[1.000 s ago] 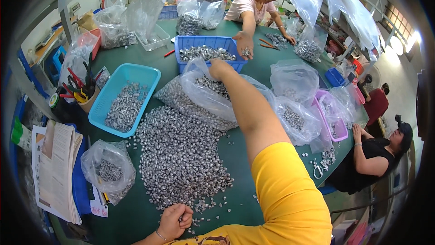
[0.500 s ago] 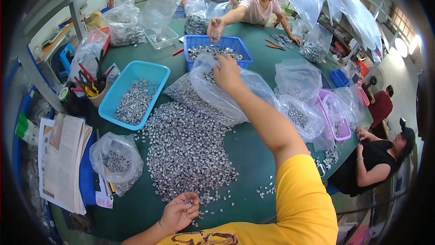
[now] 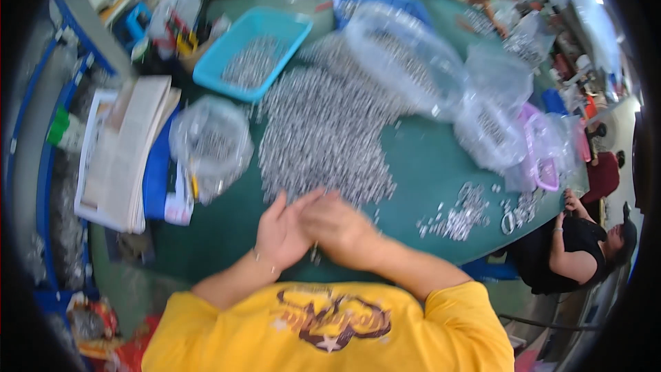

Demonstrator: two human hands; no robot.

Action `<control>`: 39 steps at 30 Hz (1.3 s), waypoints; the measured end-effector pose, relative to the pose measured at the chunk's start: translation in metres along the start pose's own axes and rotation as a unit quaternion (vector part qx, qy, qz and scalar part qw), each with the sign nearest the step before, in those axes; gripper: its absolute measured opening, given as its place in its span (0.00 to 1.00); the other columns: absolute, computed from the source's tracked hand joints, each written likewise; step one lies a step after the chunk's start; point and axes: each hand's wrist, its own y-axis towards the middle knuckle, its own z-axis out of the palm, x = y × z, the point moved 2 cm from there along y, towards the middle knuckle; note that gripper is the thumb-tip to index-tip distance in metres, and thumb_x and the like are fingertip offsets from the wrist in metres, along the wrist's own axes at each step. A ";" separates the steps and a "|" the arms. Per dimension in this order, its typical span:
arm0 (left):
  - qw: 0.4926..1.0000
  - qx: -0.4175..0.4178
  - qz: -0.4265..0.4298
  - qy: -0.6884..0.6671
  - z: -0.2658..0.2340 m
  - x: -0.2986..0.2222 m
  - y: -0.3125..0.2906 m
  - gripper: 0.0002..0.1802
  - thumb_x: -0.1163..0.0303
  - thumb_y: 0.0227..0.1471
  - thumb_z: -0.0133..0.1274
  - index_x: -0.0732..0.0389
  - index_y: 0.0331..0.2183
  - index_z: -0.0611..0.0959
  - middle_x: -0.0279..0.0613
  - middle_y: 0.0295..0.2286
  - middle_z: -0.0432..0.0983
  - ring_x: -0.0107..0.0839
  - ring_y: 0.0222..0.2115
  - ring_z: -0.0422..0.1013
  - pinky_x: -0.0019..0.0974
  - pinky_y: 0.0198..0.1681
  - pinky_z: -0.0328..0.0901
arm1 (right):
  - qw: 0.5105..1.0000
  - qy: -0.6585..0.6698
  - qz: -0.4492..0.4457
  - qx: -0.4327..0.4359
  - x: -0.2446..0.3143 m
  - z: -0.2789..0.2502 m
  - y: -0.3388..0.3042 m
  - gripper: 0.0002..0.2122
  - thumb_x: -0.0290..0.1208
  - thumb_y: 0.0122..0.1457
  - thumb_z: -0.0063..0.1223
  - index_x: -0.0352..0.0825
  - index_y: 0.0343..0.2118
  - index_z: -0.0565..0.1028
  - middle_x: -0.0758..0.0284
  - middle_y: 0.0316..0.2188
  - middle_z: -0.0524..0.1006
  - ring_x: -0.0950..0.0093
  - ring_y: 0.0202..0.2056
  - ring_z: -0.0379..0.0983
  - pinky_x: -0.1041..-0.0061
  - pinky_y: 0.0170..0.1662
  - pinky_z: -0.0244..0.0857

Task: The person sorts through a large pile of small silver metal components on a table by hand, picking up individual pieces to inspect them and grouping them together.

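Observation:
A broad heap of small silver-grey metal pieces [image 3: 320, 134] covers the green table [image 3: 420, 158] in front of me. At its near edge my two hands meet. My left hand [image 3: 286, 231] is palm up with its thumb and fingers stretched out. My right hand [image 3: 341, 231], smeared by motion, lies over the left fingers, and what is between them is hidden. Behind the heap lies a large clear plastic bag [image 3: 406, 62] with metal pieces in it, its mouth towards me. A smaller clear bag [image 3: 210, 145] of pieces stands left of the heap.
A turquoise tray [image 3: 206, 72] with pieces sits far left, a blue basket [image 3: 420, 11] behind the large bag. Papers [image 3: 127, 158] lie left. A loose pile of pieces [image 3: 461, 214] is at right, near more bags and a pink basket [image 3: 547, 176]. Two other people sit around the table.
My right hand has come back from the large bag to my left hand. The view has tipped down. The other person's hand above the blue basket has drawn back.

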 end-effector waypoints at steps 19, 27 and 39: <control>0.996 -0.021 0.082 -0.007 -0.018 -0.002 0.012 0.14 0.73 0.55 0.39 0.66 0.43 0.69 0.46 0.35 0.69 0.32 0.39 0.67 0.29 0.40 0.66 | 0.630 0.554 0.424 -0.342 -0.015 0.005 -0.029 0.09 0.22 0.55 0.46 0.30 0.39 0.68 0.67 0.34 0.71 0.79 0.35 0.68 0.81 0.38 0.64; 0.996 -0.083 0.044 0.007 -0.024 -0.020 0.006 0.12 0.60 0.56 0.41 0.55 0.36 0.74 0.30 0.19 0.65 0.18 0.09 0.52 0.21 0.12 0.48 | 0.944 0.011 0.291 -0.154 -0.032 -0.014 -0.029 0.05 0.21 0.45 0.52 0.31 0.27 0.74 0.58 0.25 0.73 0.62 0.29 0.71 0.73 0.34 0.66; 0.803 -0.020 0.328 0.498 0.025 0.014 0.008 0.08 0.74 0.55 0.39 0.66 0.34 0.73 0.47 0.38 0.73 0.32 0.40 0.68 0.30 0.45 0.60 | 0.402 0.788 0.402 -0.236 -0.010 0.046 -0.009 0.20 0.48 0.62 0.26 0.39 0.46 0.63 0.68 0.46 0.64 0.73 0.49 0.59 0.70 0.55 0.52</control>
